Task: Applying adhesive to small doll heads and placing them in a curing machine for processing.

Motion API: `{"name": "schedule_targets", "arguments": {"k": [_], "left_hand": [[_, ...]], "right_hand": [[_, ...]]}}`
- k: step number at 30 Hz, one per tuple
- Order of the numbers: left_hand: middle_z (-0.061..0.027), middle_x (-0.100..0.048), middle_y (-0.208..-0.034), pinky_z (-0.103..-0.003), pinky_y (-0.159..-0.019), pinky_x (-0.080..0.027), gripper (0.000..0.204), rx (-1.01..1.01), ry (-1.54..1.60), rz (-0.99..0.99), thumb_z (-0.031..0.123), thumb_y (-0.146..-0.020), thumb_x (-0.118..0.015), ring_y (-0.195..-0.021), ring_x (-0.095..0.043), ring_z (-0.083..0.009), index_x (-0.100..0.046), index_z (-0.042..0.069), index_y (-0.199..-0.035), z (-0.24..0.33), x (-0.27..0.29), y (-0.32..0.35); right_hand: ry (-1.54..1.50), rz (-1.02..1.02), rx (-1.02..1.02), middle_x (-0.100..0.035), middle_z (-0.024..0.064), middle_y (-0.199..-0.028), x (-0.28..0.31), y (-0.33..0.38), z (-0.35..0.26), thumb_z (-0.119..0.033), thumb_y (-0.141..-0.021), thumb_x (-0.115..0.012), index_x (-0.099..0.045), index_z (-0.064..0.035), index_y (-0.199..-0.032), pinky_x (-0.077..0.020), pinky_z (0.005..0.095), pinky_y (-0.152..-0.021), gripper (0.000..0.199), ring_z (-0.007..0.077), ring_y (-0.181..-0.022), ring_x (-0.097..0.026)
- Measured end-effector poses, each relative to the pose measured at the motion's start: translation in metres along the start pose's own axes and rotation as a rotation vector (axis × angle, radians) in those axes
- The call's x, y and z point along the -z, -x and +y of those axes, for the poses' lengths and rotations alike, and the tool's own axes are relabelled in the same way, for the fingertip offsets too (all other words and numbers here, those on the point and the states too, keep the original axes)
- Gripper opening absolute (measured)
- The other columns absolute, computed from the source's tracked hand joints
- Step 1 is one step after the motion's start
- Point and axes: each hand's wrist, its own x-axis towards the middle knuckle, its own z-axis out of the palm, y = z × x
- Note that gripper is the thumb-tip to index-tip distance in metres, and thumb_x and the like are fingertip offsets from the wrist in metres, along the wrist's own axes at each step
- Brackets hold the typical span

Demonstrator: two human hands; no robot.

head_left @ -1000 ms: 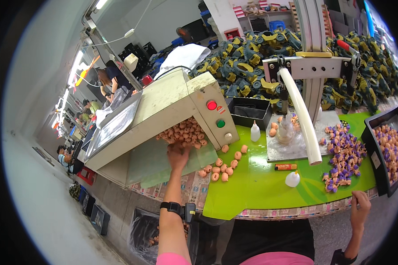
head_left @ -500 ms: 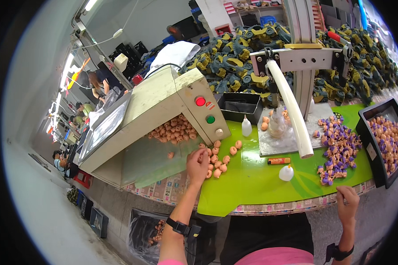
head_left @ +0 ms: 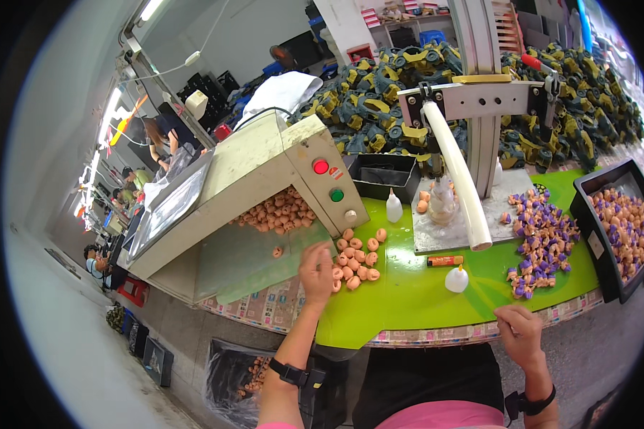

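Note:
My left hand (head_left: 315, 273) is just left of a cluster of small peach-coloured doll heads (head_left: 353, 262) on the green mat (head_left: 408, 304). Its fingers are loosely apart, and I see nothing in them. At the mat's front edge, my right hand (head_left: 520, 332) has its fingers curled toward the thumb; whatever may be between them is hidden. Beyond it lies a pile of small peach and purple doll parts (head_left: 540, 239). A white squeeze bottle (head_left: 456, 279) and an orange lighter-like stick (head_left: 445, 261) lie between the hands.
A beige machine (head_left: 250, 161) with red and green buttons holds more heads in its opening. A metal press stand (head_left: 481, 143) rises from a grey plate. Right of it is a black bin (head_left: 612, 279) of parts. Yellow and dark-green toy parts (head_left: 379, 100) are heaped behind.
The left hand has drawn slightly away from the heads, and its fingers have loosened. More heads show in the cluster. My right hand has moved left along the mat's edge.

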Motion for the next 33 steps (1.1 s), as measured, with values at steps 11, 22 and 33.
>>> {"name": "schedule_targets", "arguments": {"k": [11, 22, 33], "left_hand": [[-0.026, -0.042, -0.136, -0.047, -0.106, -0.032, 0.057, 0.03, -0.536, -0.162, 0.039, -0.094, -0.053, -0.127, -0.041, -0.0403, -0.044, -0.001, -0.134, 0.007, -0.018, 0.043], [-0.0237, -0.039, -0.137, -0.049, -0.105, -0.032, 0.042, -0.02, -0.613, 0.114, 0.016, -0.092, -0.054, -0.126, -0.038, -0.0386, -0.046, 0.001, -0.131, -0.026, 0.018, 0.012], [-0.0137, -0.057, -0.098, -0.037, -0.087, -0.046, 0.018, -0.021, -0.679, 0.107, 0.004, -0.087, -0.057, -0.097, -0.056, -0.0314, -0.065, 0.001, -0.103, -0.062, 0.078, -0.005]], "right_hand": [[-0.041, -0.032, -0.063, -0.067, 0.0155, -0.083, -0.013, 0.005, 0.002, 0.007, -0.075, -0.064, -0.068, 0.0006, -0.09, -0.0515, 0.0331, -0.065, 0.016, 0.0291, -0.075, -0.067], [-0.037, -0.043, -0.057, -0.067, 0.0162, -0.084, -0.009, 0.008, -0.005, 0.008, -0.076, -0.064, -0.068, 0.001, -0.091, -0.052, 0.0337, -0.065, 0.017, 0.0304, -0.076, -0.067], [-0.061, -0.033, -0.139, -0.067, 0.0147, -0.09, -0.028, -0.007, 0.001, 0.005, -0.077, -0.065, -0.067, 0.0002, -0.095, -0.0517, 0.0325, -0.065, 0.019, 0.0286, -0.078, -0.066]]}}
